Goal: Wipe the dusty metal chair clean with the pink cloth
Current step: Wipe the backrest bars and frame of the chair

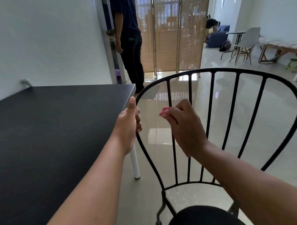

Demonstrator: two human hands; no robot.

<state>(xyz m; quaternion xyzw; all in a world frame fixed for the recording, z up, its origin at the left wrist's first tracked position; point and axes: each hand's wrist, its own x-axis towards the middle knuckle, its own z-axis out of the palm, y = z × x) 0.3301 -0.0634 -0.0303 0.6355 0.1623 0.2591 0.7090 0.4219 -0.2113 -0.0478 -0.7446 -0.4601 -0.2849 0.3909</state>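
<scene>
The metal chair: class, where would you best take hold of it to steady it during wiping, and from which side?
Grip the metal chair on the left curve of its backrest frame, coming from the table side, as the left hand does. The thin round rod suits a wrapped fist and leaves the spindles free for the right hand with the pink cloth.

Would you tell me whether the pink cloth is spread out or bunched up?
Bunched up: only a small pink edge of the cloth shows past the right hand closed around it.

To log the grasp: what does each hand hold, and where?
Left hand grips the chair backrest's left rim; right hand holds the pink cloth, bunched in its fingers.
</scene>
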